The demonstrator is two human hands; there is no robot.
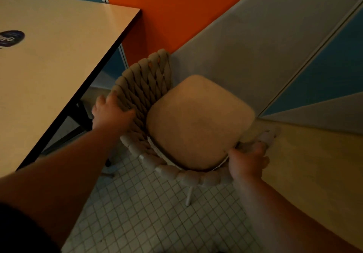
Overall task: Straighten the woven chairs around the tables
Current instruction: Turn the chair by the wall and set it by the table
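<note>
A woven chair (145, 87) of thick grey-beige braided cord, with a tan seat cushion (198, 121), stands in the corner between the table (49, 72) and the wall. My left hand (111, 111) grips the top of the chair's woven back on its left side. My right hand (248, 159) holds the braided rim at the chair's right edge. Both arms reach forward from the bottom of the view. One thin white chair leg (189, 195) shows below the rim; the other legs are hidden.
The pale table with a dark edge fills the left, and a dark oval sticker (11, 38) lies on it. Black table legs (78, 119) stand close to the chair's left. Orange, grey and blue wall panels (255, 36) are behind. The floor (149, 213) has small white tiles.
</note>
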